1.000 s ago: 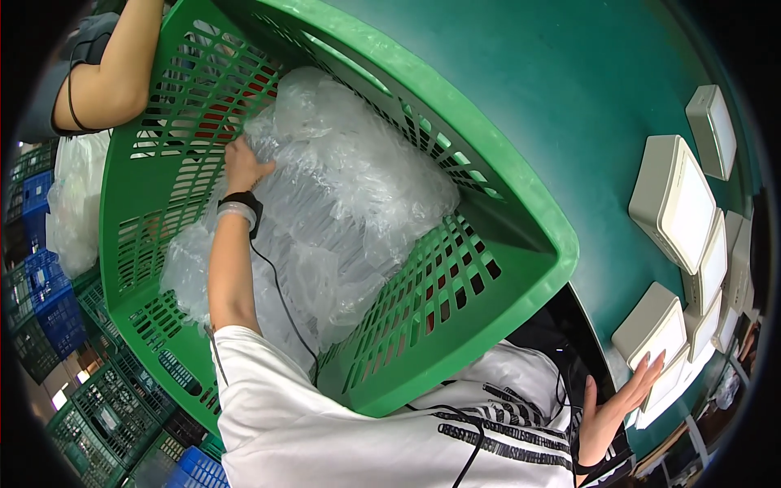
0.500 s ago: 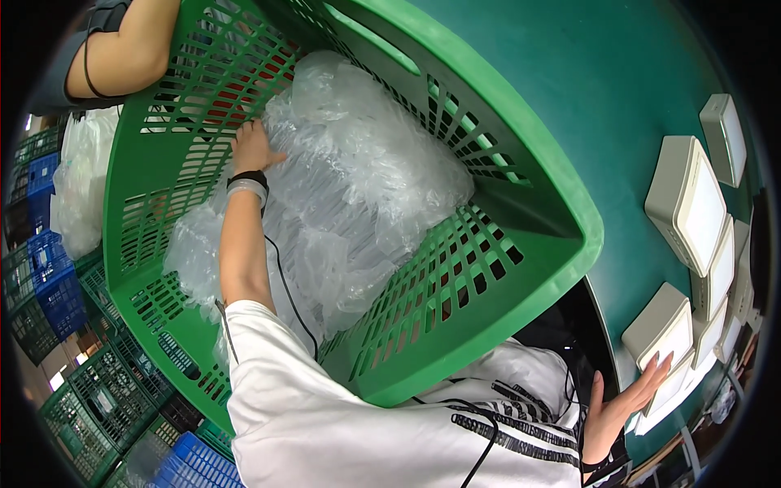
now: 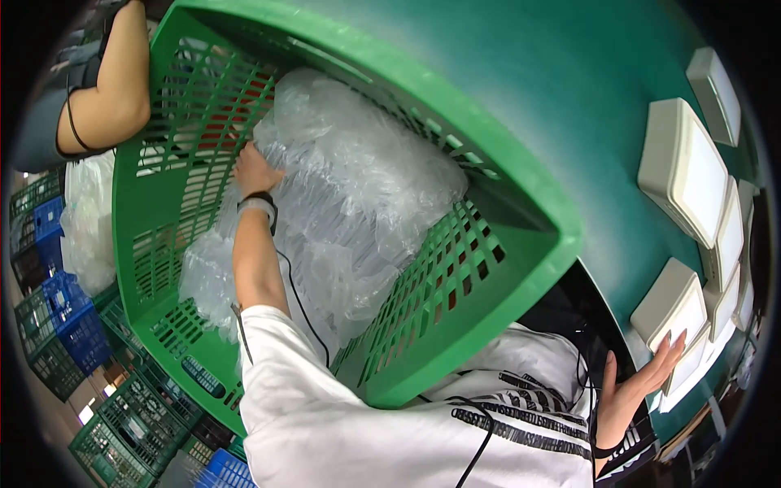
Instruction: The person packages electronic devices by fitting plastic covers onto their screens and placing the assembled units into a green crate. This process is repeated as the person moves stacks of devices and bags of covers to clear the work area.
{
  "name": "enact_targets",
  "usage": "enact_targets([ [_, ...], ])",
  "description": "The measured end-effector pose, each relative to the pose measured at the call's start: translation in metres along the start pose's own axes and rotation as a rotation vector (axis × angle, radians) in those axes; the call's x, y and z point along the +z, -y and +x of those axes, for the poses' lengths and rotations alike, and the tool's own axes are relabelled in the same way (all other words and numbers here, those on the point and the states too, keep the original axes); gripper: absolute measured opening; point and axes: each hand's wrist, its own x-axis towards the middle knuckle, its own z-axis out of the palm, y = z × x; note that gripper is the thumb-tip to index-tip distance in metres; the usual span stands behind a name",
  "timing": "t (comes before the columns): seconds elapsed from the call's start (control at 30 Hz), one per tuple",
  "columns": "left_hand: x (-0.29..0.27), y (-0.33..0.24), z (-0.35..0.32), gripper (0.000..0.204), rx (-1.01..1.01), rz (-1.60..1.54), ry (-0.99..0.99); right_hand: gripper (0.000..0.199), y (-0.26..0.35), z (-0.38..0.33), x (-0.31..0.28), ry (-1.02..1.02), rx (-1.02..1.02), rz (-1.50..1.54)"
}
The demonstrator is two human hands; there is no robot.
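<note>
A deep green plastic basket (image 3: 504,317) with slotted walls holds a heap of clear plastic bags (image 3: 366,171). My left arm reaches into it. My left hand (image 3: 257,171) rests against the left edge of the bags, thumb spread from the fingers; some fingertips are hard to see among the plastic. Off to the right, outside the basket, my right hand (image 3: 639,386) is open, its fingers stretched out. Its fingertips touch or nearly touch a row of white box-shaped devices (image 3: 671,305) at the table's edge.
The green table (image 3: 602,154) bears more white devices (image 3: 687,175) at right. Another person's bent arm (image 3: 114,98) is at the upper left. Blue crates (image 3: 73,317), dark green crates (image 3: 134,415) and a filled white plastic bag (image 3: 89,220) stand at left. A thin black cable hangs by my left arm.
The view has shifted a little. The other person's arm sits farther left against the basket. Both my hands keep much the same pose, left at the bags, right at the white devices.
</note>
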Motion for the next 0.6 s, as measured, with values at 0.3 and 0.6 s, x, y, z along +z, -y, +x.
enact_targets([
  [0.3,-0.098,0.039,-0.071,0.100,-0.013,-0.330,-0.374,0.096,-0.005,-0.003,-0.011,0.030,-0.007,0.031],
  [0.6,-0.241,0.038,-0.161,0.057,-0.154,-1.697,-0.557,0.092,-0.028,-0.008,-0.018,0.084,-0.052,0.116],
])
